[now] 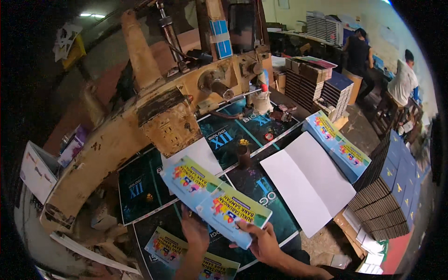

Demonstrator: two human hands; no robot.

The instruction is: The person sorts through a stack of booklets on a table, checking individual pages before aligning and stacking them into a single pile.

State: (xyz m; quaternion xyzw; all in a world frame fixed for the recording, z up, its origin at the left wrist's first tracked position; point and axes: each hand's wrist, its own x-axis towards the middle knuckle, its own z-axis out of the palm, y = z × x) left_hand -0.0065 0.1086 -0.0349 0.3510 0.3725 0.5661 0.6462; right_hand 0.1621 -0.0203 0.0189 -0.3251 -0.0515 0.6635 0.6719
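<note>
Tan machine [165, 123] along your tabletop's [282, 99] far edge; printed stack [219, 198] held above its near half. Your right hand [265, 240] pinches the stack's right corner; left hand [195, 232] underneath, fingers hidden, grip can't tell.

dark printed sheets [238, 179] cover the worktable [285, 98], with white paper [310, 184] and colourful booklets [167, 249] on top.

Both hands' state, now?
Left hand: at the lower edge of the blue-and-yellow booklet stack, partly hidden; grip can't be told.
Right hand: closed on that stack's right end.
</note>
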